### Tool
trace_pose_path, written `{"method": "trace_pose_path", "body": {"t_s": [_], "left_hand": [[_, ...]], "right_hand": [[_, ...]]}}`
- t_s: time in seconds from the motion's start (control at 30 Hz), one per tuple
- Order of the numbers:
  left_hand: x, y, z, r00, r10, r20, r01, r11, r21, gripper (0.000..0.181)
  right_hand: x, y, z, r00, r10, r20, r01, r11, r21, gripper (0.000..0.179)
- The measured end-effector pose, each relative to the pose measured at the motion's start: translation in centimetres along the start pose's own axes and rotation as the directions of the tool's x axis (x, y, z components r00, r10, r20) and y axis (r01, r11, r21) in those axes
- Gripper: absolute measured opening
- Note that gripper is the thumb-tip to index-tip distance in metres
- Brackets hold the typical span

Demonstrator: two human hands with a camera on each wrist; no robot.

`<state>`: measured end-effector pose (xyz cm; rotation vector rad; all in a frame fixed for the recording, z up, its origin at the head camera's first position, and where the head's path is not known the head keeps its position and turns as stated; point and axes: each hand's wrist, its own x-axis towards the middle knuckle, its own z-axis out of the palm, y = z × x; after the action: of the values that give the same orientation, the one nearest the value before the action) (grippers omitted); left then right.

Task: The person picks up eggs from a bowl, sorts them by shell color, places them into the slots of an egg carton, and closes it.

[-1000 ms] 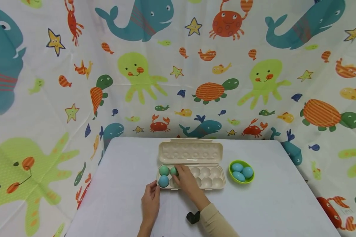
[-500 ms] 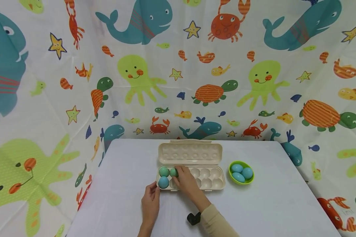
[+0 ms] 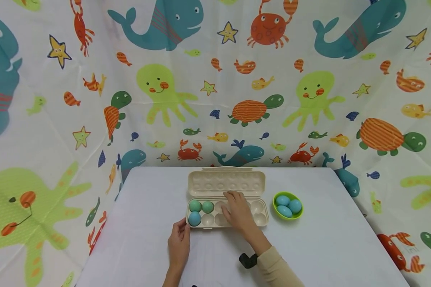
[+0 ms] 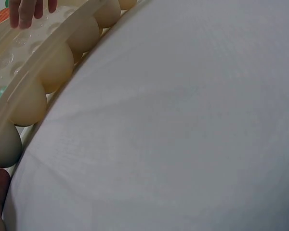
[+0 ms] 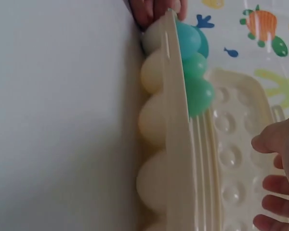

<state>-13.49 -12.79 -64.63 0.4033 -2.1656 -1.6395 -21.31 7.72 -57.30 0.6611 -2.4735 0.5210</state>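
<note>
A cream egg carton [image 3: 208, 227] lies on the table, its lid [image 3: 226, 181] folded back. Two green eggs [image 3: 208, 207] sit in the back row at its left end, and one blue egg [image 3: 194, 219] fills the front left cup. My left hand [image 3: 178, 244] holds the carton's front left corner between thumb and fingers. Over the carton's middle and right cups, my right hand [image 3: 238, 211] has its fingers loosely spread with nothing in them. In the right wrist view, that hand's fingers [image 5: 277, 185] hang apart above the open lid.
A lime green bowl [image 3: 288, 218] with three blue eggs [image 3: 283, 200] stands to the right of the carton. A black device [image 3: 248, 261] sits by the right wrist. White cloth covers the table [image 3: 136, 223], and a curtain printed with sea animals hangs behind.
My right hand has let go of the second green egg, now resting in its cup, and moved right over the carton. The left hand stays at the corner.
</note>
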Motion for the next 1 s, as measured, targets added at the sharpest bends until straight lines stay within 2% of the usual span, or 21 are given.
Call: {"method": "trace_pose_path", "body": {"t_s": [0.13,0.27,0.43,0.5,0.63,0.77,1.0], "left_hand": [[-0.1,0.0,0.0,1.0,-0.001,0.007,0.001,1.0,-0.001,0.028],[0.0,-0.1,0.0,1.0,0.002,0.0,-0.002,1.0,0.0,0.028],[0.0,-0.1,0.0,1.0,0.015,-0.008,-0.015,1.0,0.005,0.029],[0.0,0.0,0.0,1.0,0.015,-0.009,-0.015,1.0,0.006,0.029],[0.0,0.0,0.0,1.0,0.01,-0.003,-0.01,1.0,0.014,0.03],[-0.1,-0.1,0.0,1.0,0.002,0.004,-0.002,1.0,0.014,0.031],[-0.5,-0.3,0.2,1.0,-0.007,0.004,0.007,1.0,0.015,0.03]], "right_hand": [[-0.7,2.0,-1.5,0.999,0.009,-0.052,-0.01,1.0,-0.006,0.046],[-1.4,4.4,-3.0,0.995,0.062,-0.072,-0.064,0.998,-0.017,0.046],[-2.1,7.8,-4.6,0.983,0.099,-0.156,-0.101,0.995,-0.006,0.044],[-2.5,9.1,-5.3,0.978,0.122,-0.166,-0.126,0.992,-0.013,0.044],[-3.7,11.0,-6.9,0.966,0.219,-0.135,-0.224,0.974,-0.023,0.044],[-5.1,12.6,-8.2,0.939,0.329,-0.103,-0.335,0.941,-0.046,0.041],[-7.4,14.9,-9.3,0.888,0.458,-0.047,-0.46,0.886,-0.057,0.037]]}}
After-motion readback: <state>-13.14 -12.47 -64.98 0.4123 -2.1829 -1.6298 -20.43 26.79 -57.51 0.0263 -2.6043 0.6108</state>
